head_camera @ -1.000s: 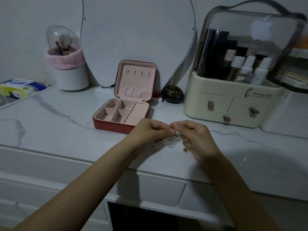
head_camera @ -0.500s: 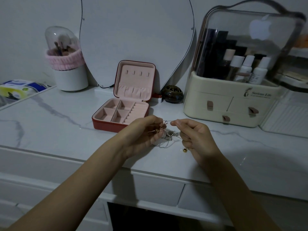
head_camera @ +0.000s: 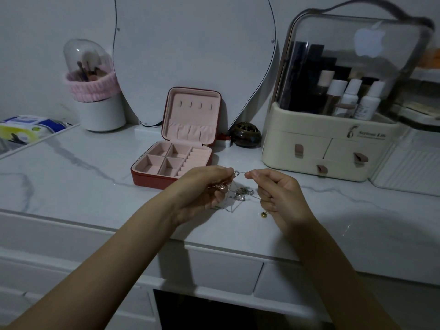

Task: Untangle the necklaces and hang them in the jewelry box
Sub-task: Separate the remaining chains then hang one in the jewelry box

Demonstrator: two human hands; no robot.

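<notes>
A knot of thin silver necklaces hangs between my two hands just above the marble tabletop. My left hand pinches one chain end, with a small pink pendant showing at its fingers. My right hand pinches the other end, and a gold bead dangles below it. A short length of chain runs taut between my fingertips. The red jewelry box stands open behind my left hand, its pink lid upright with a row of small hooks and its compartments bare.
A cream cosmetic organiser with bottles stands at the right. A heart-shaped mirror leans behind the box, a dark round jar beside it. A brush holder and tissue pack sit at the left.
My hands were pressed together over the knot; they have drawn slightly apart and my left hand has turned, so the tangle and pendant now show between them.
</notes>
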